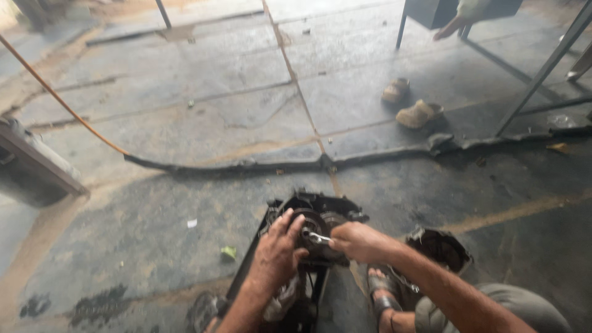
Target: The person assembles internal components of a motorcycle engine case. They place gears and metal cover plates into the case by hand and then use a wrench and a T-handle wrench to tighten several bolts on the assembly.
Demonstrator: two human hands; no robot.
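Observation:
A dark, greasy engine part (320, 213) with a round clutch-like wheel (310, 223) lies on the concrete floor in front of me. My left hand (279, 250) rests flat on the left side of the wheel, fingers spread over it. My right hand (357, 242) is closed around a small metal wrench (318, 237) whose head sits at the centre of the wheel. A dark cover-like part (441, 246) lies just right of my right forearm. My sandalled foot (382, 290) shows below the right hand.
A pair of worn sandals (410, 105) lies on the floor farther off. An orange hose (61, 102) and a dark strip (308, 163) cross the floor. Metal frame legs (542, 68) stand at right; another person's foot (449, 28) shows at top. A grey block (31, 166) sits left.

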